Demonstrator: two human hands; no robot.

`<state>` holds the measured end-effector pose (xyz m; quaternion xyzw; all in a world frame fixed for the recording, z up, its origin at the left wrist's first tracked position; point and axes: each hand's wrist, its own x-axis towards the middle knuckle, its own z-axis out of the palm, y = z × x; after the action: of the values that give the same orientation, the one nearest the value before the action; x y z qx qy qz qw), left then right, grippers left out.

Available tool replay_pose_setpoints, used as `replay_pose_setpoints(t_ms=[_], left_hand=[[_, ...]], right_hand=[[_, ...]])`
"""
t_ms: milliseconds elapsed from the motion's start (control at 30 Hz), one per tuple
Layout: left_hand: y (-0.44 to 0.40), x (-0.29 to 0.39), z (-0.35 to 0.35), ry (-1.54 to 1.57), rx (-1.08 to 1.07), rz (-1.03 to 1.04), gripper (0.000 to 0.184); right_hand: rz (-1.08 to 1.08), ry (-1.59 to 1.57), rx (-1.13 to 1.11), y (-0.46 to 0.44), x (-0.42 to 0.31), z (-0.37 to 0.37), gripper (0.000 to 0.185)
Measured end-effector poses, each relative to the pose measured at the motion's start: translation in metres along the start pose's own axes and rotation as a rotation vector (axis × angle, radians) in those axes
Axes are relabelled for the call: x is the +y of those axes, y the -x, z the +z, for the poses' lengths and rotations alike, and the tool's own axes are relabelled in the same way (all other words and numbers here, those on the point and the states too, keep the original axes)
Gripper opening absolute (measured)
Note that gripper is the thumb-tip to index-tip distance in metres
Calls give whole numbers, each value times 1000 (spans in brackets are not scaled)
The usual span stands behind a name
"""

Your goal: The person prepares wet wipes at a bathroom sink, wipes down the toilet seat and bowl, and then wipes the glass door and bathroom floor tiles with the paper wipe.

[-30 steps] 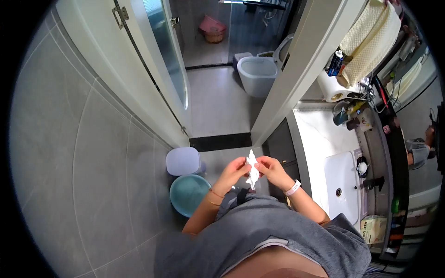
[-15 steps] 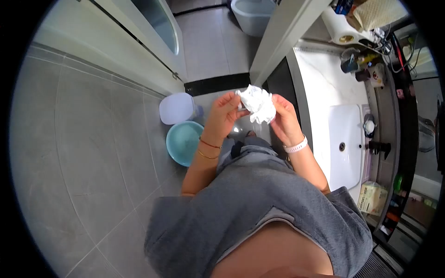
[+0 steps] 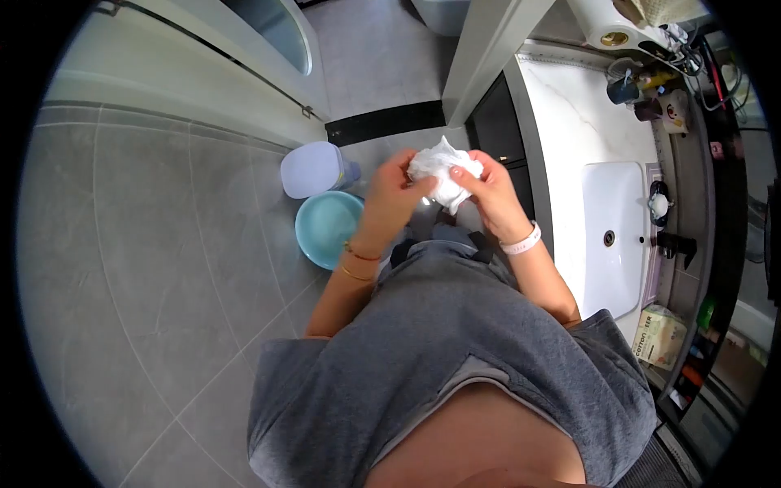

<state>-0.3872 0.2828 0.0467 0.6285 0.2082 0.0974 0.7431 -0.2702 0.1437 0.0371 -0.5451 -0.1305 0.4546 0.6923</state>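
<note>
A crumpled white cloth [image 3: 443, 175] is held up in front of my body between both hands; its exact kind is hard to make out in the bunched folds. My left hand [image 3: 399, 189] grips its left side, thumb pressed on the near edge. On the other side my right hand [image 3: 492, 189] holds it, with the thumb lying across the front and the fingers behind. One point of fabric sticks up at the top and another hangs below. Below and left of the hands, a light blue basin [image 3: 325, 232] rests on the floor.
A bin with a pale lavender lid [image 3: 311, 169] stands beside the basin. To the right runs a white counter [image 3: 561, 122] with a sink [image 3: 610, 268], black faucet [image 3: 675, 246], cups [image 3: 625, 91] and a cotton tissue pack [image 3: 659, 336]. A doorway with a black threshold [image 3: 385, 122] lies ahead.
The cloth has been gathered into a tighter bunch, and my right thumb has moved over its front. My hands have come closer together. The camera view has shifted slightly.
</note>
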Motion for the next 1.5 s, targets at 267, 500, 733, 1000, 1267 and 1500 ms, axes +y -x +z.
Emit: replay_pose_setpoints(t_ms=[267,500,733,1000,1267,1500], left_hand=[[1,-6,-27,347,131,-50,21],[-6,1,-1,348,177,-135,18],[-18,-3,8,-115,148,107,29],[-21,4,-6,-119,117,24,23],[-25,-20,-14,156,33,-39,30],[-20,-17,-17,319,94,-89,23]], right_hand=[[36,-112,-90,6,-20,-9,21],[-42,-47,-146,7,-16,5,23],[-136,-85,112,-3,-7,-15,29],[-157,-211,210,9,-24,-30,32],[-9,-806,2,10,-37,-72,49],[38,-650,-6,12,-28,-84,56]])
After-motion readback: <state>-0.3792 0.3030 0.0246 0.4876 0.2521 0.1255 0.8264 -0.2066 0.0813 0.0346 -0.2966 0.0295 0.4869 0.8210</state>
